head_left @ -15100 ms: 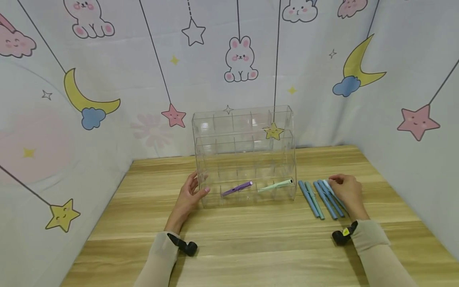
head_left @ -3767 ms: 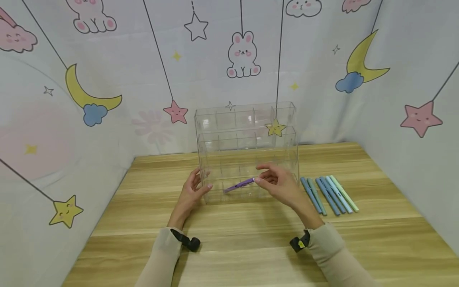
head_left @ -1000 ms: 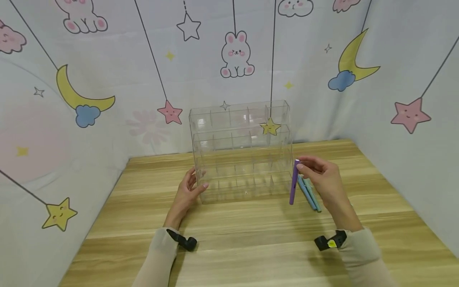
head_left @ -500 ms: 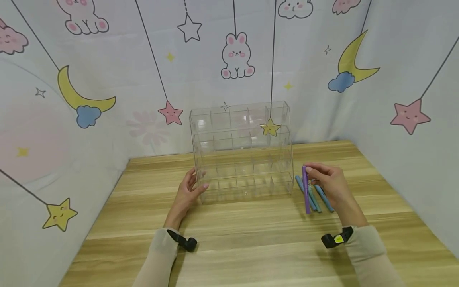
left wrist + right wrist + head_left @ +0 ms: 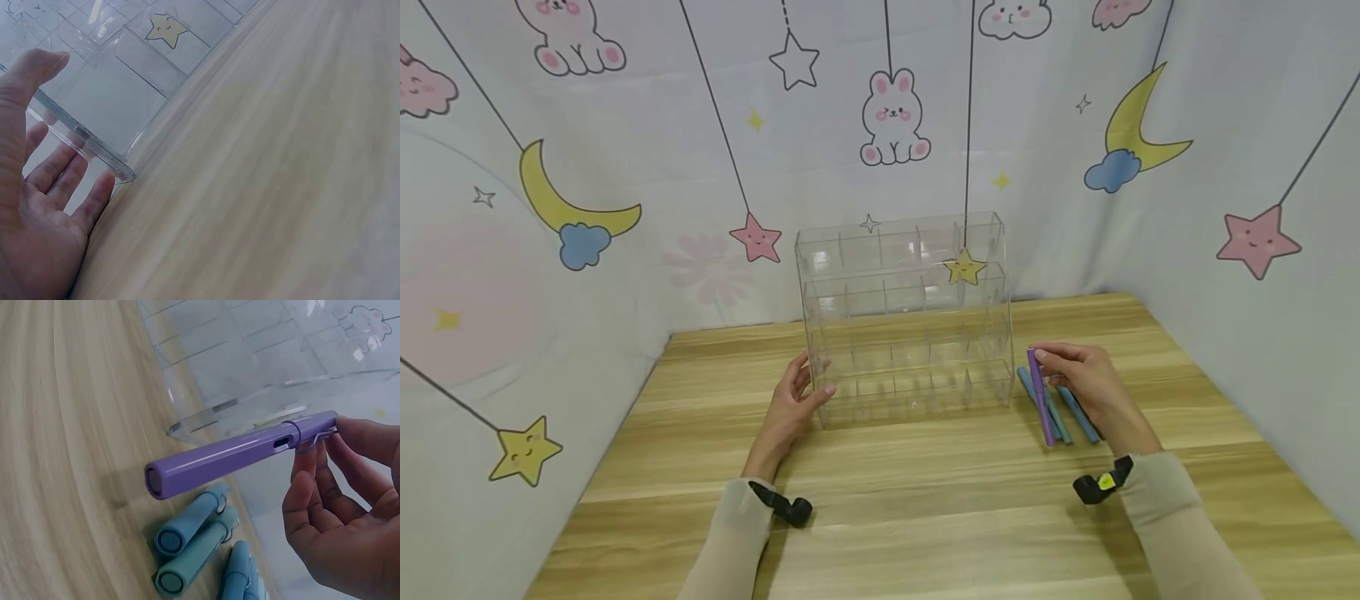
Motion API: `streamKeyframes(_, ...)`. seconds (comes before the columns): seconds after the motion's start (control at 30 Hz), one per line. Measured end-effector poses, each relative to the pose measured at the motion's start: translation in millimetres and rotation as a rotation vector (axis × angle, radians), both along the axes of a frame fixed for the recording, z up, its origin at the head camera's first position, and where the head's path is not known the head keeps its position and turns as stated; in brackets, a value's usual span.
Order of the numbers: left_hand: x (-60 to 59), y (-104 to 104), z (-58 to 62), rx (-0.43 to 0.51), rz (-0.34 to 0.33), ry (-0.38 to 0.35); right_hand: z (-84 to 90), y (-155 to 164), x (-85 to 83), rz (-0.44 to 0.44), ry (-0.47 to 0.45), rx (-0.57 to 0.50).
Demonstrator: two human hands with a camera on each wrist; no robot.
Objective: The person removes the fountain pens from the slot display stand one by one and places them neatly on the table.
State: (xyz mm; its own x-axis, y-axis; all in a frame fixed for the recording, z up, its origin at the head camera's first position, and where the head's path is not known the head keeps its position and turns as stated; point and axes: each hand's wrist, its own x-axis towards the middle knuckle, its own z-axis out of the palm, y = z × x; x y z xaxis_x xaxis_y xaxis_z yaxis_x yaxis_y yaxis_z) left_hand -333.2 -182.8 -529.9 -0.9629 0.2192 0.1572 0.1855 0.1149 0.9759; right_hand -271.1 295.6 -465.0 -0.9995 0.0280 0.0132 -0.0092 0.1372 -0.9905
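Observation:
A clear acrylic organizer [image 5: 910, 321] with tiers of small compartments stands on the wooden table [image 5: 925, 500]; all its compartments look empty. My left hand [image 5: 793, 400] lies against its left front corner [image 5: 94, 150], fingers straight along the side wall. My right hand [image 5: 1086, 387] pinches a purple pen [image 5: 1039, 396] by its cap end [image 5: 312, 428], just above a row of blue and teal pens [image 5: 1063, 412] lying right of the organizer. In the right wrist view the purple pen [image 5: 231, 456] hovers over the capped pens [image 5: 194, 547]. My hand hides part of the row.
Printed fabric walls [image 5: 550, 208] close in the table on the left, back and right. Bare wood [image 5: 925, 533] stretches in front of the organizer. A black wrist-camera strap [image 5: 790, 508] sits on each sleeve.
My right hand has carried the purple pen from beside the organizer down toward the row of pens, tilting it nearly flat. The left hand and organizer have stayed put.

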Motion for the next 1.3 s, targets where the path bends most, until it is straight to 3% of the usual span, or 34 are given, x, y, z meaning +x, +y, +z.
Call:
streamKeyframes(0.4, 1.9, 0.7, -1.9, 0.010, 0.001, -0.008, -19.8, 9.7, -20.2, 0.052, -0.012, 0.064)
streamKeyframes(0.67, 1.6, 1.2, -2.6, 0.016, -0.007, -0.013, -22.7, 9.7, -23.6, 0.042, -0.018, 0.151)
streamKeyframes(1.1, -0.2, 3.5, 0.8, 0.015, -0.007, -0.001, -20.9, 4.5, -0.8, 0.016, 0.011, 0.191)
streamKeyframes(1.3, 0.1, 3.1, -0.4, 0.020, 0.001, -0.010, -24.8, 1.3, 2.1, 0.021, 0.030, 0.211)
